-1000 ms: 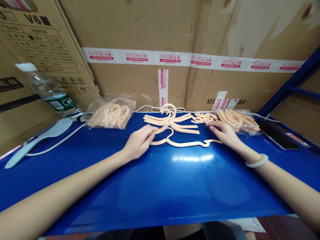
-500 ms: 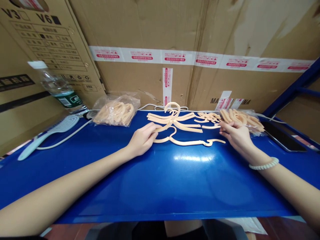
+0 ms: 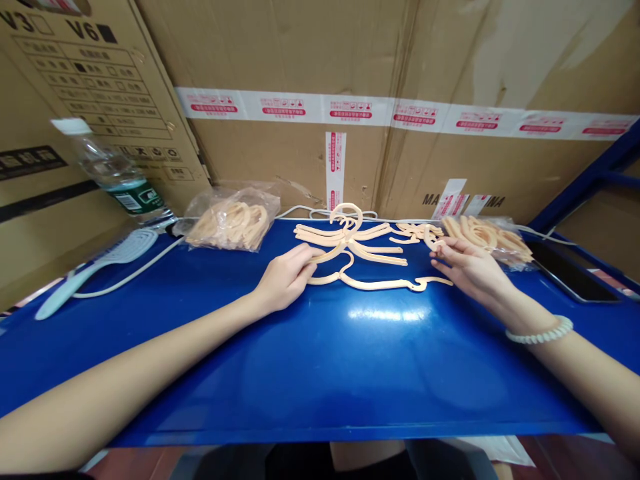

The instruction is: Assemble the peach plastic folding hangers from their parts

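Observation:
Closed at the left end of a cream plastic hanger (image 3: 375, 285), my left hand (image 3: 287, 279) rests on the blue table. The hanger lies nearest me, a small hook piece (image 3: 419, 285) at its right end. My fingers hide its left end and also reach an arm of the stacked hangers (image 3: 373, 253) just behind. Between the thumb and fingers of my right hand (image 3: 473, 267) is a small curved cream hook piece (image 3: 429, 237), held up off the table. Beyond it lies a pile of similar hook pieces (image 3: 407, 231).
Plastic bags of cream parts sit at the back left (image 3: 230, 223) and back right (image 3: 487, 237). A phone (image 3: 575, 273) lies far right. On the left are a hairbrush (image 3: 110, 263), a water bottle (image 3: 117, 173) and a white cable (image 3: 135, 279). Cardboard (image 3: 280, 160) walls the rear.
My right hand has turned the hook piece from nearly flat to upright and shifted slightly. My left hand stays in place on the hanger.

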A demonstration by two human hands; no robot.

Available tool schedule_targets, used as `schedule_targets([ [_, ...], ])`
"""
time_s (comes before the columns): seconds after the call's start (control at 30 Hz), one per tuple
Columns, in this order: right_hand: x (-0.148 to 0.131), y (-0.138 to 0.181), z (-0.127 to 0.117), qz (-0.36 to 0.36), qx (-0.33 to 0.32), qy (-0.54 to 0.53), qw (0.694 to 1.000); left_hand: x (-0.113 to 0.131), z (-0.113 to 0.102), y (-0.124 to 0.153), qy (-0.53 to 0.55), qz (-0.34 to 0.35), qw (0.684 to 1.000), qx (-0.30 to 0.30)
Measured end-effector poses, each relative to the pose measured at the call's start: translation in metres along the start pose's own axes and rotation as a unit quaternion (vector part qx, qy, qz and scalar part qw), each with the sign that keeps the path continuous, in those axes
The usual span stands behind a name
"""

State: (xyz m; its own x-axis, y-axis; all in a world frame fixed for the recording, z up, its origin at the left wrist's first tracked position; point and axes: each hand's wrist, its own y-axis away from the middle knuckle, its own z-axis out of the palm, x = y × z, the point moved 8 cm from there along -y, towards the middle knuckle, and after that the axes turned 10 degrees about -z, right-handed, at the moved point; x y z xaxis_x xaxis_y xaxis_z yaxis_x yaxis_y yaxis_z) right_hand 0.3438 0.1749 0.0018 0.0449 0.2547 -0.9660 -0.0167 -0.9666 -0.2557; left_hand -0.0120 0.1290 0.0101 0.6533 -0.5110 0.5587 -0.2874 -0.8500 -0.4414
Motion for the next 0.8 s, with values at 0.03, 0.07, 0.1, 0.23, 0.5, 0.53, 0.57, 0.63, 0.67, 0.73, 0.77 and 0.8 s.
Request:
schedule_targets([
  [0.03,-0.001,0.000,0.000,-0.004,0.001,0.003,1.000,0.000,0.000,0.000,0.001,-0.001,1.000,-0.002],
  [0.07,-0.002,0.001,0.000,-0.007,0.006,0.005,1.000,0.000,0.001,0.000,0.003,-0.001,1.000,-0.003],
  [0.1,-0.003,0.001,0.001,-0.009,0.013,0.004,1.000,0.000,0.001,0.000,0.005,-0.001,1.000,-0.002],
  [0.23,-0.007,0.005,0.010,-0.012,0.001,-0.023,1.000,-0.002,0.001,0.000,0.005,-0.003,1.000,0.002],
  [0.5,-0.014,0.020,0.040,0.012,-0.055,-0.043,0.998,0.003,0.000,0.000,0.002,0.010,1.000,-0.010],
  [0.53,-0.014,0.021,0.041,0.013,-0.053,-0.042,0.998,0.004,0.000,0.000,0.005,0.012,1.000,-0.011],
  [0.57,-0.014,0.021,0.041,0.015,-0.055,-0.040,0.998,0.004,0.000,0.001,0.007,0.014,1.000,-0.012],
  [0.63,-0.013,0.021,0.042,0.025,-0.069,-0.038,0.997,0.006,0.000,0.001,0.010,0.019,1.000,-0.010],
  [0.67,-0.012,0.021,0.043,0.032,-0.081,-0.042,0.995,0.006,0.000,0.002,0.010,0.023,1.000,-0.009],
  [0.73,-0.010,0.022,0.047,0.051,-0.107,-0.061,0.991,0.009,-0.001,0.003,0.010,0.037,0.999,-0.004],
  [0.77,-0.009,0.023,0.049,0.063,-0.120,-0.072,0.988,0.010,-0.001,0.004,0.011,0.046,0.999,-0.002],
  [0.8,-0.009,0.024,0.051,0.075,-0.131,-0.082,0.985,0.011,-0.002,0.004,0.011,0.054,0.998,0.002],
])
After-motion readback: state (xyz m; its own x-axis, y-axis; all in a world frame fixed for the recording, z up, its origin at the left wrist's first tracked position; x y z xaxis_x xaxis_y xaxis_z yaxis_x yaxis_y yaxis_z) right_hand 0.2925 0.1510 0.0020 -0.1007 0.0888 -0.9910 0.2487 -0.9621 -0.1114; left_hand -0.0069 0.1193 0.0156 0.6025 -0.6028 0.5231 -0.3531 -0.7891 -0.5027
